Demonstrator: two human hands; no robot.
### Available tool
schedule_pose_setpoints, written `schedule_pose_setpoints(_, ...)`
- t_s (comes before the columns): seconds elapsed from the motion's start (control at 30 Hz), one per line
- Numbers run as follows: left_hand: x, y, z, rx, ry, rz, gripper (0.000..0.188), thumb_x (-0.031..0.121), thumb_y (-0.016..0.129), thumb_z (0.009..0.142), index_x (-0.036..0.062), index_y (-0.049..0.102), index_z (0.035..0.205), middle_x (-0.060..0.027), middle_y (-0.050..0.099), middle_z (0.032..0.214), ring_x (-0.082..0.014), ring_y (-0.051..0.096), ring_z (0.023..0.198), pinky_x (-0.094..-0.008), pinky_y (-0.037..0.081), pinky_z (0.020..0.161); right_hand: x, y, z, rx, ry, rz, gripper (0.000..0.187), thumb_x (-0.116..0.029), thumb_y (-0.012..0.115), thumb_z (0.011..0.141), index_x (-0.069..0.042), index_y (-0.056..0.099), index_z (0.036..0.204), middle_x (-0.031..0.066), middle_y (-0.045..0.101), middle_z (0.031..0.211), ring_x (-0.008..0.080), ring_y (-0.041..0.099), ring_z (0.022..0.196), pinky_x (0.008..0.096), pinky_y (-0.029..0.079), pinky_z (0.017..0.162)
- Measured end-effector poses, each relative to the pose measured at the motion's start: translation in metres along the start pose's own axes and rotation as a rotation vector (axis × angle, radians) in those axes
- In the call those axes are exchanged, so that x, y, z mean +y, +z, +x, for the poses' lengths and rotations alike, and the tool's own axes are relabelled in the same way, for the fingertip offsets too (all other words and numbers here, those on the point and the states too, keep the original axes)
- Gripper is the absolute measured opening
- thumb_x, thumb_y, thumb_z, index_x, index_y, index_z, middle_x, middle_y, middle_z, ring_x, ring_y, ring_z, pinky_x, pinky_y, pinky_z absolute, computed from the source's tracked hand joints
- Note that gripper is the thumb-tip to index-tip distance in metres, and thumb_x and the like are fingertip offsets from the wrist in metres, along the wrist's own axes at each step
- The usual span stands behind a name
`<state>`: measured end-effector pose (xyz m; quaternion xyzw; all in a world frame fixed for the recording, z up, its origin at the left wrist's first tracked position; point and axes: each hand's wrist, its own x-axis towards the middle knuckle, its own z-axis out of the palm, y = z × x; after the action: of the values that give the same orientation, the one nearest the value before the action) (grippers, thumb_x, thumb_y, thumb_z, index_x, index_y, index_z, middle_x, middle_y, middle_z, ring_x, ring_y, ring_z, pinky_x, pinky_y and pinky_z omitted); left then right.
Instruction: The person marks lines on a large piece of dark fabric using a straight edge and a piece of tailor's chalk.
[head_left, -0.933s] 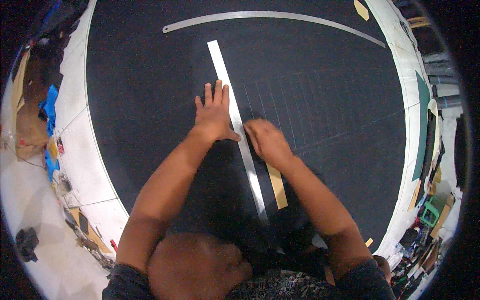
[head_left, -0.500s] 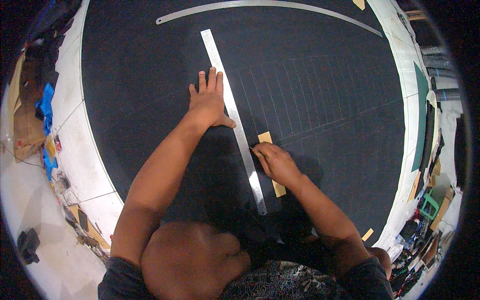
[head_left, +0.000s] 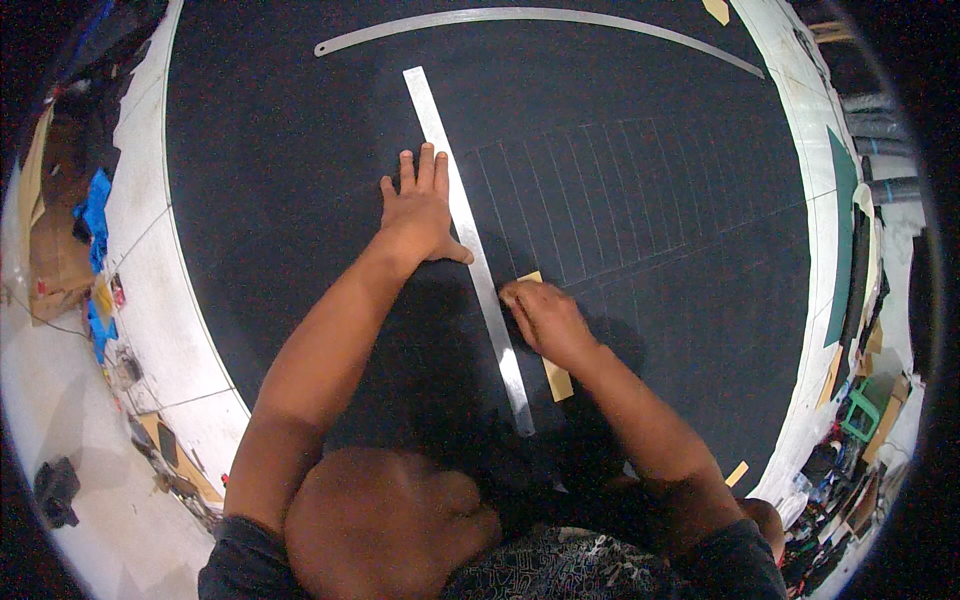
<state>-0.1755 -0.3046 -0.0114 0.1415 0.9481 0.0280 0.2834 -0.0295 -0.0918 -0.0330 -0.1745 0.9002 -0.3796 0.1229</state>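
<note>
Black fabric (head_left: 270,160) lies spread out, marked with several thin pale parallel lines. Across it a straight metal ruler (head_left: 485,285) runs lengthwise, slightly slanted. My left hand (head_left: 415,222) lies flat with fingers spread, its fingertips and thumb against the ruler's left edge. On the ruler's other side, my right hand (head_left: 552,325) is pinched close to the right edge. Whatever its fingers hold is too small to make out. A tan strip of card (head_left: 560,383) lies partly hidden under the right hand.
A long metal ruler (head_left: 520,14), bent by the lens, lies at the far side. Small tan pieces sit at the far right (head_left: 717,10) and near right (head_left: 737,472). White table edges (head_left: 190,330) flank the fabric. Clutter, including a green plastic item (head_left: 860,410), lines the right.
The view has shifted slightly. My right hand has moved a little farther away along the ruler's edge. The left hand and the ruler keep their places on the fabric.
</note>
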Motion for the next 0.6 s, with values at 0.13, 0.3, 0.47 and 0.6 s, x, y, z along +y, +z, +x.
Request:
schedule_pose_setpoints(0.13,0.0,0.0,0.001,0.009,-0.001,0.0,0.153,0.059,0.096,0.05,-0.0026,0.011,0.161,-0.0246,0.008,0.169,-0.0481,0.011,0.155,-0.0675,0.025,0.118,0.009,-0.003,0.076,0.096,-0.059,-0.049,0.017,-0.014,0.06,0.1,-0.003,0.064,0.112,0.019,0.07,0.108,0.0398,0.068,0.101,0.0473,0.055,0.088)
schedule_pose_setpoints(0.3,0.004,0.0,0.002,0.013,0.019,-0.004,0.151,0.058,0.096,0.051,-0.0028,0.011,0.161,-0.0244,0.008,0.169,-0.0473,0.01,0.155,-0.0675,0.025,0.118,0.009,-0.028,0.166,0.151,0.007,-0.051,0.026,-0.025,0.055,0.101,-0.003,0.065,0.112,0.0218,0.071,0.108,0.0425,0.068,0.099,0.0508,0.055,0.086)
schedule_pose_setpoints(0.47,-0.005,0.011,-0.005,0.104,-0.005,-0.09,0.151,0.059,0.096,0.051,-0.0024,0.012,0.161,-0.0239,0.009,0.169,-0.0457,0.01,0.156,-0.0675,0.023,0.118,0.002,-0.032,0.124,0.458,0.123,0.202,0.029,-0.025,0.051,0.103,-0.004,0.066,0.117,0.0221,0.073,0.101,0.0432,0.07,0.095,0.0506,0.055,0.083)
schedule_pose_setpoints(0.6,-0.006,0.009,-0.005,0.112,0.023,-0.058,0.154,0.063,0.095,0.047,-0.0015,0.014,0.161,-0.024,0.012,0.169,-0.0451,0.012,0.156,-0.0647,0.021,0.121,0.004,-0.035,0.033,0.26,0.557,0.223,0.029,-0.021,0.047,0.105,-0.001,0.065,0.115,0.0216,0.071,0.097,0.0322,0.071,0.096,0.0421,0.054,0.082)
